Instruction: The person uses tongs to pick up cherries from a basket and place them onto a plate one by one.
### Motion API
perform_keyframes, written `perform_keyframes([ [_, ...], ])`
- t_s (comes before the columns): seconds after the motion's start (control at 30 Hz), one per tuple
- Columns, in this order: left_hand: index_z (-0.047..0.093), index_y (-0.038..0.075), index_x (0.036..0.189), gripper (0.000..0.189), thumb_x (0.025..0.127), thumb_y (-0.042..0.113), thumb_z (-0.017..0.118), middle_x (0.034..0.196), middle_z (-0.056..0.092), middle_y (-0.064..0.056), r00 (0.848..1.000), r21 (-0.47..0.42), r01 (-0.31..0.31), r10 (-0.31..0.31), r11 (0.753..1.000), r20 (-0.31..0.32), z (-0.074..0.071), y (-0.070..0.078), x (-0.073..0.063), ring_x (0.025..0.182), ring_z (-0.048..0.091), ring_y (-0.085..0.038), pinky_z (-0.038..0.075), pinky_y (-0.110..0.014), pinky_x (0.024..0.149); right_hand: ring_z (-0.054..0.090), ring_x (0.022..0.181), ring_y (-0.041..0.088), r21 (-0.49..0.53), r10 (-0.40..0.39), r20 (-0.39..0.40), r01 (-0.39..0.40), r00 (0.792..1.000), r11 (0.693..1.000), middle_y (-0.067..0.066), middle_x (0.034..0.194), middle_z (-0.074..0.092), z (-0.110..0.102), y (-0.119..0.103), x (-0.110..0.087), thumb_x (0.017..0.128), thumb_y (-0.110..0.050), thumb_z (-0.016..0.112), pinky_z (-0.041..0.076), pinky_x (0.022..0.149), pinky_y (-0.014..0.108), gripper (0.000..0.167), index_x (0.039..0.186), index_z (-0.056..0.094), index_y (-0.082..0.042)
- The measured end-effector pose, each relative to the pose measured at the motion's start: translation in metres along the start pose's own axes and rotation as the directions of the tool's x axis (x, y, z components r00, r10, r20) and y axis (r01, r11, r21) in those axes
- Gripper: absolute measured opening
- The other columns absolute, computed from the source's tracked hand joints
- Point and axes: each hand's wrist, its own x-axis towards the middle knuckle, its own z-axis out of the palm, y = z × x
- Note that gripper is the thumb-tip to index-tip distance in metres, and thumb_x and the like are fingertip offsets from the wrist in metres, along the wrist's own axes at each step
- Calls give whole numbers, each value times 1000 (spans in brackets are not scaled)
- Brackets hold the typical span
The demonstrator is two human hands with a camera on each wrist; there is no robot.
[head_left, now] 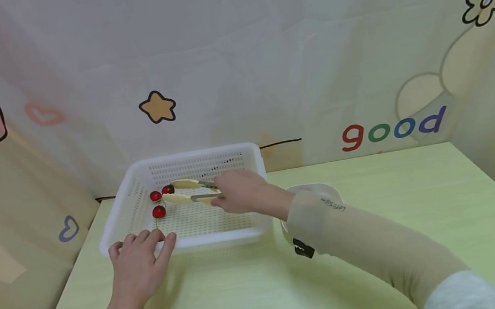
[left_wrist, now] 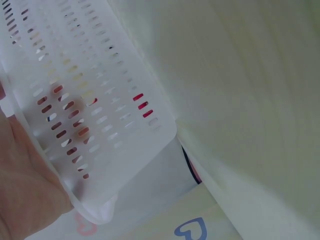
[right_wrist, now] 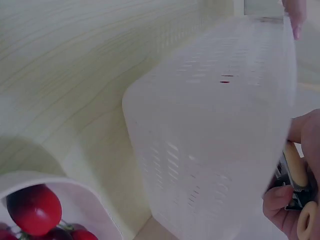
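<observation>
A white perforated plastic basket (head_left: 259,231) holds three red cherries near its left end. My right hand (head_left: 241,190) grips a pair of tongs (head_left: 189,183) with pale yellow tips, reaching over the basket from the right. The tong arms are spread, their tips on either side of the rearmost cherry (head_left: 167,189). Close by lie another cherry (head_left: 155,196) and a nearer cherry (head_left: 159,212) with its stem toward me. My left hand (head_left: 137,264) holds the basket's front rim at the left, fingers hooked over it; they show through the slots in the left wrist view.
Right of the basket stands a white bowl (head_left: 316,187), partly covered by my right forearm. Cherries (right_wrist: 35,210) lie in it in the right wrist view. The pale wooden table (head_left: 431,212) meets a printed curtain (head_left: 215,73) at the back and sides.
</observation>
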Motion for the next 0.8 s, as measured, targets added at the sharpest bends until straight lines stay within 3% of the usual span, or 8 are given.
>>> perform_keyframes([
  [0.37, 67, 13, 94, 45, 107, 51, 46, 94, 67, -4, 1000, 9, -1, 1, 1000, 2, -1, 1, 0, 95, 54, -38, 26, -65, 92, 50, 62, 13, -15, -24, -36, 23, 999, 1000, -2, 78, 59, -15, 14, -28, 100, -39, 67, 38, 51, 27, 28, 93, 60, -13],
  [0.6, 67, 13, 94, 45, 107, 50, 46, 95, 67, -5, 1000, 8, -1, 1, 1000, 5, -1, 1, 1, 95, 54, -38, 26, -65, 92, 56, 64, 14, -21, -18, -66, 17, 998, 1000, 0, 97, 67, -22, 26, -48, 100, -40, 67, 40, 47, 26, 32, 112, 65, -10],
  [0.8, 67, 13, 94, 45, 107, 50, 46, 94, 66, -4, 1000, 8, 0, 0, 1000, 1, 0, 1, 0, 95, 53, -38, 26, -65, 92, 54, 62, 14, -16, -17, -95, 15, 995, 1000, 0, 90, 64, -29, 34, -69, 100, -39, 69, 39, 48, 25, 33, 110, 63, -8],
])
